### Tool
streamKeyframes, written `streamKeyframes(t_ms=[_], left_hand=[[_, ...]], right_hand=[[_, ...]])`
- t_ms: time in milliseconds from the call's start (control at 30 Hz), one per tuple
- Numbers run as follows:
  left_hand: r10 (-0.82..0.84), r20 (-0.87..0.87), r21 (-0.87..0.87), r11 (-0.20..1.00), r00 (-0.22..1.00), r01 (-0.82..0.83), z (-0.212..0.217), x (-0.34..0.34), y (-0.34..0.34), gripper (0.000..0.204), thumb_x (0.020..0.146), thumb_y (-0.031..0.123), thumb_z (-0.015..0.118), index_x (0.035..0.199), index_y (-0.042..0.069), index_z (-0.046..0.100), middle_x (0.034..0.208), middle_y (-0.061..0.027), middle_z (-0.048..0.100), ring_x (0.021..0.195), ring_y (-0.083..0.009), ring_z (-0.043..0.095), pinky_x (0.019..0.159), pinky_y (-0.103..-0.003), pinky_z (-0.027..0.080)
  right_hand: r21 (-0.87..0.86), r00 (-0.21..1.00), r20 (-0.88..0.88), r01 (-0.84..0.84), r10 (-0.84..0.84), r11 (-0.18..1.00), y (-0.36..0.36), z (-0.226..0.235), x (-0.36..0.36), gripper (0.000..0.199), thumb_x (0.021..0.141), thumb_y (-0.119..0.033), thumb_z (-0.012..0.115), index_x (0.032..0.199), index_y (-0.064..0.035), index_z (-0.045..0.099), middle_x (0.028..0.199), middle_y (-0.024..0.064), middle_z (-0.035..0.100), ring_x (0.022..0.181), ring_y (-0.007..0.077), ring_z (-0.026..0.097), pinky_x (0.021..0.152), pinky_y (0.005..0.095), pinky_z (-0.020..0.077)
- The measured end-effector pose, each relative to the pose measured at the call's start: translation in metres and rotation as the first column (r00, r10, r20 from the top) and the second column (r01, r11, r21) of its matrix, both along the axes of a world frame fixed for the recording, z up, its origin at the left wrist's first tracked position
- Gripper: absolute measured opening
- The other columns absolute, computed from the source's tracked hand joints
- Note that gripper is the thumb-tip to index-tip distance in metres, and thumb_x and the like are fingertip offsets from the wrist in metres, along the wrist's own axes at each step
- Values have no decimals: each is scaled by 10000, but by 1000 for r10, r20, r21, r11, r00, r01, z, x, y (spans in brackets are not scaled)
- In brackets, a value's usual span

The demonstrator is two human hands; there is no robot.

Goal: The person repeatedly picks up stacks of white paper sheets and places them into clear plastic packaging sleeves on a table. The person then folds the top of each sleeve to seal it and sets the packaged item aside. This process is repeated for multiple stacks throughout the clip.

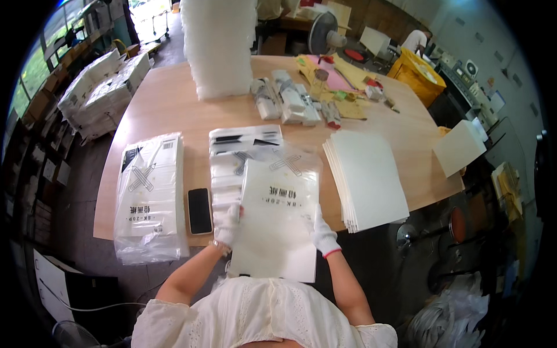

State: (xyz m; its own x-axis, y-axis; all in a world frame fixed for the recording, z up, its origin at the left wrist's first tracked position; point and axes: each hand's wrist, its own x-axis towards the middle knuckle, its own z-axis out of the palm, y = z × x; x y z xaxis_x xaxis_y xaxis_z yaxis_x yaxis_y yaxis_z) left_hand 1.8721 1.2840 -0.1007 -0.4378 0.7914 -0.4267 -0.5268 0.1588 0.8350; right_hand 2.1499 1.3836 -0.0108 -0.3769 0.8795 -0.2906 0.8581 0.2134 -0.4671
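Observation:
I hold a clear plastic bag with a pad of white paper [278,220] inside it, over the near edge of the wooden table [174,104]. My left hand [227,225], in a white glove, grips its left edge. My right hand [322,235], also gloved, grips its right edge. The pack leans toward me, its lower end off the table. Under its far end lies a pile of empty printed bags [243,142].
A heap of filled bags [148,197] lies at the left, a black phone [199,210] beside it. A stack of white sheets [371,177] sits at the right. A tall white stack [219,46], small packs and yellow papers lie farther back.

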Motion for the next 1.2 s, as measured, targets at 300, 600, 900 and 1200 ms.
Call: streamKeyframes(t_ms=[300, 600, 900, 1200], left_hand=[[-475, -476, -197, 878, 740, 437, 51, 52, -148, 266, 810, 101, 564, 1070, 45, 567, 990, -139, 570, 916, -254, 575, 805, -346, 465], [-262, -833, -133, 950, 488, 283, 14, 49, -151, 134, 730, -51, 476, 819, 19, 547, 751, -100, 544, 754, -199, 579, 652, -327, 462], [224, -779, 460, 840, 586, 289, 155, 13, -150, 78, 779, -26, 487, 747, 38, 521, 800, -80, 543, 641, -159, 524, 494, -271, 424], [945, -86, 430, 320, 315, -844, 133, -174, -222, 113, 848, 87, 461, 908, 63, 554, 884, -10, 554, 820, -111, 512, 742, -253, 435]], right_hand=[[267, 921, -274, -206, 279, 941, -118, -4, 56, 675, 829, -122, 497, 1418, -47, 177, 1147, 242, 540, 880, 347, 584, 711, 418, 475], [-207, 994, -98, 26, -47, 978, -143, -9, 100, 473, 821, -338, 591, 1225, -102, 523, 840, 173, 641, 799, 294, 630, 714, 385, 494], [-680, 161, -732, -115, -662, 724, -108, -42, -58, 295, 897, -104, 488, 1181, -42, 535, 1098, 102, 582, 905, 186, 599, 735, 331, 513], [-620, 658, -750, -659, -72, 426, -165, -10, -282, 295, 909, -155, 423, 1143, -11, 531, 903, 88, 636, 677, 176, 610, 627, 305, 531]])
